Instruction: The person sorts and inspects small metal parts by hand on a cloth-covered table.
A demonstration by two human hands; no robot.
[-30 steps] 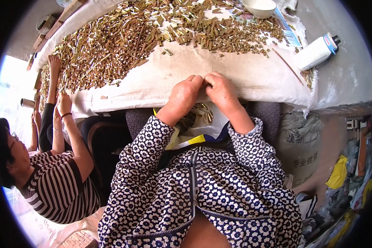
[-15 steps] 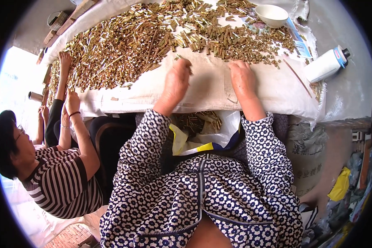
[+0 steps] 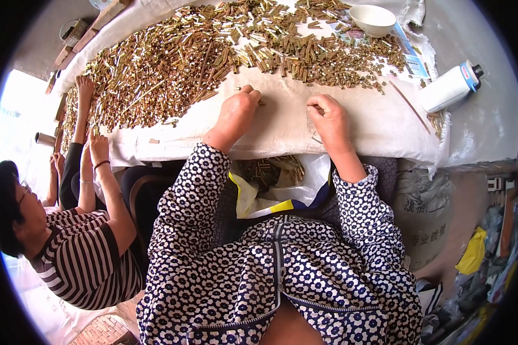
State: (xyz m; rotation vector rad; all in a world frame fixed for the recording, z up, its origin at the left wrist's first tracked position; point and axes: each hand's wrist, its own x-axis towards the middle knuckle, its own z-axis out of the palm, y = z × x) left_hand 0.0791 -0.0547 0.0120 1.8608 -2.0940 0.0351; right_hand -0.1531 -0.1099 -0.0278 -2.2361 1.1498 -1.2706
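A wide heap of small brass-coloured metal pieces [image 3: 213, 57] covers a white cloth [image 3: 282, 129] on the table. My left hand [image 3: 237, 111] rests on the cloth at the heap's near edge, fingers curled over one or two pieces. My right hand [image 3: 327, 114] lies beside it on bare cloth, fingers bent together, pinching something small that I cannot make out. An open plastic bag [image 3: 273, 178] with more brass pieces sits in my lap below the table edge.
A white bowl [image 3: 372, 18] stands at the far right of the heap. A white bottle with a blue band [image 3: 450, 87] lies on the right, next to a thin stick [image 3: 407, 98]. A person in a striped top [image 3: 80, 253] sits at my left, hands in the heap.
Both my hands have moved from the table's near edge above the lap bag forward onto the cloth, up to the edge of the heap, and have spread apart.
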